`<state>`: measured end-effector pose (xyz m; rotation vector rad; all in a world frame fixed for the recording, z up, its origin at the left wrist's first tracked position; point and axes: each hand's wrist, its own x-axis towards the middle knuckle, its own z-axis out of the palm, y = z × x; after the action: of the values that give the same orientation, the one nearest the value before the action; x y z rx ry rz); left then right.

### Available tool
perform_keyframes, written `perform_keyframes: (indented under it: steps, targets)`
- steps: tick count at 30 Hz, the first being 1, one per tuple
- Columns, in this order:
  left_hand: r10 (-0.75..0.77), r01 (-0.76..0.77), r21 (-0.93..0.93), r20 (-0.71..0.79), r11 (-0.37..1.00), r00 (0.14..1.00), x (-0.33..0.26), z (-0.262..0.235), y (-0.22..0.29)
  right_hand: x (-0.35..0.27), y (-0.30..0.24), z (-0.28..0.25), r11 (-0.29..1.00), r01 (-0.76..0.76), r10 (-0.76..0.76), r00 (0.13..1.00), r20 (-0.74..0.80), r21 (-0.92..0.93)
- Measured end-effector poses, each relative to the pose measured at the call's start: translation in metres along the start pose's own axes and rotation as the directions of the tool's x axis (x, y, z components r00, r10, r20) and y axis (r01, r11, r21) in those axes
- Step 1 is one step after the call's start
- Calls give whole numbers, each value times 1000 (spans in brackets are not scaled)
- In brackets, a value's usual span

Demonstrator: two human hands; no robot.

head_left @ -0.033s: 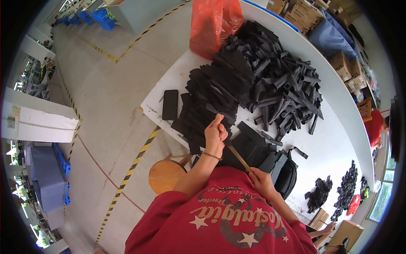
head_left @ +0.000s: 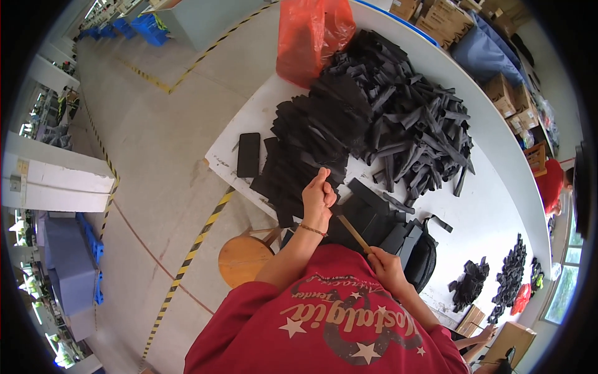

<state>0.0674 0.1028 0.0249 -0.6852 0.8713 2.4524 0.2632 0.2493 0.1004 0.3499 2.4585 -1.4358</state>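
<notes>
My left hand [head_left: 318, 198] is closed, fingers curled in, over the near edge of a spread pile of black fabric strips [head_left: 330, 121]. What it grips, if anything, is hidden. My right hand [head_left: 386, 267] grips a thin tan stick [head_left: 354, 233] near its lower end. The stick slants up and left, its far end close to my left wrist. Beneath and beside the stick lie flat black pieces [head_left: 358, 215], partly covered by my hands. Right of them sits a black rounded pouch-like item [head_left: 425, 258] with a strap.
A larger heap of rolled black strips [head_left: 423, 124] fills the white table's [head_left: 492, 206] far side, beside a red plastic bag [head_left: 305, 50]. A black phone [head_left: 248, 154] lies near the left edge. A round wooden stool [head_left: 245, 260] stands below. Other people's arms [head_left: 476, 340] show at lower right.
</notes>
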Motion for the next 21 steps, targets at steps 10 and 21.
perform_keyframes:
  steps: [10,21]
  targets:
    - [-11,-6,138,121,990,993,-16,17,5,10,6,23,999,11,-2,979,-205,47]
    - [-21,3,-188,-96,982,995,30,-2,-2,13,-1,-8,996,27,-1,959,-283,87]
